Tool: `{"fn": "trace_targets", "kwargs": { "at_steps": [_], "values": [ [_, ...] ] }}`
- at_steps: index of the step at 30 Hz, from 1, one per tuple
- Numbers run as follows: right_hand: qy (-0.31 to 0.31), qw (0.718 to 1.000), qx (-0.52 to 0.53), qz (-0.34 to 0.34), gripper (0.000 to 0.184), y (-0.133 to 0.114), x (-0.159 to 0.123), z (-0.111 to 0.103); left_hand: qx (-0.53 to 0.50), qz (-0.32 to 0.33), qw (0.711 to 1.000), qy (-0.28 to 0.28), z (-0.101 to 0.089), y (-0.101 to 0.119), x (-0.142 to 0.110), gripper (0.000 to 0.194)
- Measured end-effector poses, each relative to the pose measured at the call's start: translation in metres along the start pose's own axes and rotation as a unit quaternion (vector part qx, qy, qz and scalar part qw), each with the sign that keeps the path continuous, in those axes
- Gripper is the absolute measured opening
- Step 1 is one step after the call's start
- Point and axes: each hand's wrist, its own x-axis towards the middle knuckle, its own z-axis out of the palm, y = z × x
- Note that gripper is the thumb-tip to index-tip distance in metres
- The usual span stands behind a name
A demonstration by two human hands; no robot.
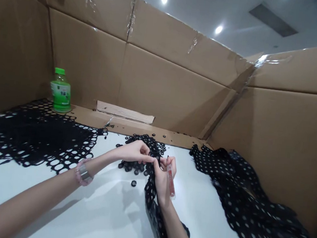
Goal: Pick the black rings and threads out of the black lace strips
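Observation:
My left hand (134,152) is closed in a pinch on the top end of a black strip punched with round holes (151,197), which runs down under my right forearm. My right hand (164,175) is closed around a slim reddish tool (171,181) and also touches the strip's top edge. Just behind my fingers lies a heap of small black rings (147,146). Both hands meet over the white table (105,207). A bracelet sits on my left wrist.
A large black holed sheet (36,137) covers the table's left side. Another pile of black holed strips (251,206) lies on the right. A green bottle (60,91) stands at the back left. Cardboard walls (162,78) surround the table. A white object pokes in at the left edge.

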Motion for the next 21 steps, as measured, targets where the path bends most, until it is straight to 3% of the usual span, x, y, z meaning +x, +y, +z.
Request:
{"fn": "trace_targets", "kwargs": {
  "at_steps": [4,10,12,16,18,21],
  "values": [
    [-0.032,0.999,-0.007,0.035,0.037,-0.002,0.004,-0.006,-0.039,0.0,0.999,0.003,-0.001,0.001,-0.001,0.027],
    [-0.236,0.963,-0.014,0.126,0.039,-0.003,0.015,-0.025,-0.018,0.033,0.999,-0.003,-0.005,-0.004,-0.001,0.02],
    [-0.238,0.962,-0.02,0.128,0.041,-0.003,0.017,-0.028,0.016,0.039,0.999,0.014,-0.004,-0.001,-0.003,0.02],
    [-0.215,0.969,-0.017,0.118,0.044,-0.002,0.017,-0.027,0.162,0.133,0.964,0.163,-0.001,0.009,-0.008,0.023],
    [-0.215,0.968,-0.009,0.128,0.045,-0.003,0.015,-0.027,0.22,0.195,0.946,0.134,0.003,0.013,-0.01,0.026],
    [-0.202,0.968,0.017,0.147,0.046,-0.005,0.014,-0.026,0.22,0.214,0.949,0.066,0.008,0.013,-0.009,0.029]
  ]
}}
